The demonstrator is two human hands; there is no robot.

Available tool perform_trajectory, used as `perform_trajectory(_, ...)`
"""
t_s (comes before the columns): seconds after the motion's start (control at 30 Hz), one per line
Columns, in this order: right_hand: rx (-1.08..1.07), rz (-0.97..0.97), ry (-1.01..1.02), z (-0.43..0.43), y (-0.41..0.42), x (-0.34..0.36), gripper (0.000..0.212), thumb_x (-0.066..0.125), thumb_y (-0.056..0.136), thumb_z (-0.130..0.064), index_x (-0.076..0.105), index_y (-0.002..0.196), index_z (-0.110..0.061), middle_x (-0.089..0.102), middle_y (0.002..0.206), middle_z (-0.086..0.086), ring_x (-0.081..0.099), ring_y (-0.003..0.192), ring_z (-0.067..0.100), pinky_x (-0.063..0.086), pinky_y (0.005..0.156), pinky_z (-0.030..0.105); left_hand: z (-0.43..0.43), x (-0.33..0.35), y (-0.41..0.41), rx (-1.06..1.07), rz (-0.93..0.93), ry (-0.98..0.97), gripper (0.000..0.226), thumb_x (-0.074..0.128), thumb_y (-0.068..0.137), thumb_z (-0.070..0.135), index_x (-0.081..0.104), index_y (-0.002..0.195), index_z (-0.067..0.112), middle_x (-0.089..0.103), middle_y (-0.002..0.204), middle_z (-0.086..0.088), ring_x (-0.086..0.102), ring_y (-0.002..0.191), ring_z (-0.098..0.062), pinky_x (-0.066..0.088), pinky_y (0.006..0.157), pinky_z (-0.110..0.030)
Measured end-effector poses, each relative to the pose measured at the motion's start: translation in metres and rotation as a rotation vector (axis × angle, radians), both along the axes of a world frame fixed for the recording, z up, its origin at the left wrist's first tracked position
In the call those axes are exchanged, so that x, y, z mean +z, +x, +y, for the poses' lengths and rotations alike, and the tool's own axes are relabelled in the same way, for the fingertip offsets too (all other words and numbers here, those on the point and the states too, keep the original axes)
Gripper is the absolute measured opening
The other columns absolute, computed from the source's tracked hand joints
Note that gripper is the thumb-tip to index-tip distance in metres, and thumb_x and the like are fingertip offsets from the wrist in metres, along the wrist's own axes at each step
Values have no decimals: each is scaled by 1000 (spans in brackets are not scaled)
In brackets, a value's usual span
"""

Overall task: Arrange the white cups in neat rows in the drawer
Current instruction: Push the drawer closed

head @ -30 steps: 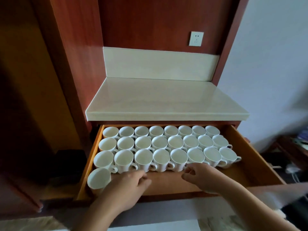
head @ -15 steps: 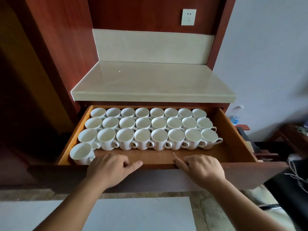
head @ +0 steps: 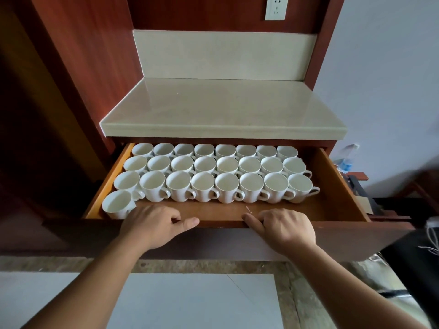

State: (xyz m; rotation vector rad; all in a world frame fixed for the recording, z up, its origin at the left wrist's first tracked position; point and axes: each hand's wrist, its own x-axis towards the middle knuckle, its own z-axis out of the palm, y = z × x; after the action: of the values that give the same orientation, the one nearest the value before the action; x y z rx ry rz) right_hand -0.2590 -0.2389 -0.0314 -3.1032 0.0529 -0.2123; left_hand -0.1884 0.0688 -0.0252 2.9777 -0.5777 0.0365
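Across mid-frame, the open wooden drawer holds white cups in three rows of eight, with one extra cup at its lower-left corner. Both the left hand and right hand grip the drawer's front edge, fingers curled over it.

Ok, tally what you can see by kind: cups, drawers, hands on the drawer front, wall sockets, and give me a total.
Cups: 25
Drawer: 1
Hands, left hand and right hand: 2
Wall socket: 1
Total: 29
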Motion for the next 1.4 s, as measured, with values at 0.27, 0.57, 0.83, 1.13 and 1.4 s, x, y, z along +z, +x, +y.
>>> perform_trajectory(0.27,-11,6,30,-8,34,3,71,22,91,-81,58,70,-23,68,76,-5,67,80,15,42,61,32,-8,-1,36,1,16,2,89,14,70,104,64,67,31,63,63,12,58,64,-5,50,60,-31)
perform_trajectory(0.57,-49,55,40,-13,74,9,72,23,90,-82,52,64,-21,53,61,-7,53,67,15,37,58,32,-14,-2,75,-2,-34,17,90,11,69,104,64,68,31,62,61,11,58,61,-5,43,51,-27)
perform_trajectory(0.83,-75,62,39,-19,113,12,71,23,89,-82,53,67,-22,57,61,-6,59,68,16,42,58,32,-25,3,113,-5,-24,41,92,11,70,103,66,71,29,63,64,10,57,63,-5,39,52,-28)
perform_trajectory(1.13,-100,45,6,-22,151,12,72,23,90,-82,57,70,-22,60,64,-6,53,64,16,43,58,33,-30,6,149,-10,-41,34,96,11,73,101,62,69,19,61,60,7,56,59,-7,41,53,-29)
perform_trajectory(1.4,-110,35,-16,-28,178,9,73,18,87,-84,63,75,-27,64,68,-6,60,69,16,44,60,33,-35,1,178,-8,-109,53,97,6,73,101,64,69,23,60,56,6,56,51,-5,48,51,-29)
